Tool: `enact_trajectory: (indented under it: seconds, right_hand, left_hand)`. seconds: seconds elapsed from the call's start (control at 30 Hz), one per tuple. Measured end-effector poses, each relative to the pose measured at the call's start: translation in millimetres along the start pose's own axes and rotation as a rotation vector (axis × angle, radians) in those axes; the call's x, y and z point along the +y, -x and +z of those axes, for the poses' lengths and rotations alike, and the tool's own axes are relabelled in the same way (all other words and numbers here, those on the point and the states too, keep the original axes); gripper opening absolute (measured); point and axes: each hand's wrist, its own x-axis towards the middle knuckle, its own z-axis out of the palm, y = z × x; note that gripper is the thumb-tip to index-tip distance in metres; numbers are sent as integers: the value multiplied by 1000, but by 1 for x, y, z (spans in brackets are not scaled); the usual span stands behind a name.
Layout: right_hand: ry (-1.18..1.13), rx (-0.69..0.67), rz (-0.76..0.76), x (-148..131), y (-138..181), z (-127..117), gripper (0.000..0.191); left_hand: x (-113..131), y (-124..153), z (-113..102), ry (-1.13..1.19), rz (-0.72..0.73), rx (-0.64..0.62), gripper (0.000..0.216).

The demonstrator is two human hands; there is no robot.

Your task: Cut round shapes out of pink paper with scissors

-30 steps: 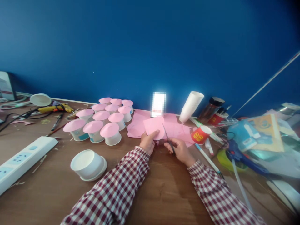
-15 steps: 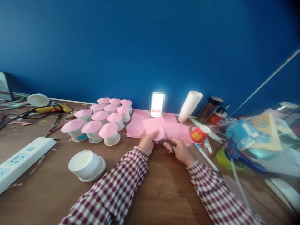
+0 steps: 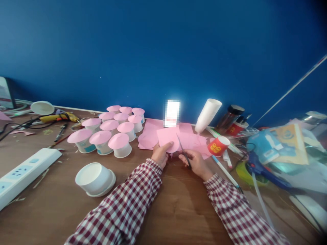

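Note:
My left hand (image 3: 161,154) pinches a piece of pink paper (image 3: 168,136), thumb on top, its lower right edge rounded. In my right hand (image 3: 196,162) is a pair of dark scissors (image 3: 186,154), fingers closed round the handles. The blades point up and left, right at the paper's right edge; whether they touch it I cannot tell. Underneath lie larger pink sheets (image 3: 148,132) on the brown table. Left of my hands stand several white paper cups (image 3: 122,152) upside down, each topped by a shallow pink paper cone (image 3: 119,140).
A white bowl-like container (image 3: 93,178) and a power strip (image 3: 28,170) lie at the left, a yellow glue gun (image 3: 58,117) behind. Stacked white cups (image 3: 208,115) lean near the wall. Right are a red paper cup (image 3: 218,146), a blue glue gun (image 3: 268,173) and plastic bags (image 3: 278,143).
The pink paper in my left hand has shifted very slightly to the right. Both hands keep their grips, and the view has moved a little.

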Motion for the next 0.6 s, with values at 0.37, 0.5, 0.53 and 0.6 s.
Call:
enact_trajectory:
  seconds: [0.37,0.5,0.53,0.6]
  right_hand:
    - [-18,-2,-7,1,0,0,38]
    - [-53,-15,-5,4,0,0,33]
    - [-58,-14,-1,4,0,0,33]
    - [-58,-10,2,4,-1,0,33]
  left_hand:
    - [0,0,0,-8,-12,-19,34]
    - [0,0,0,-56,-8,-16,34]
    - [0,0,0,-68,-11,-14,35]
    - [0,0,0,-76,-16,-14,36]
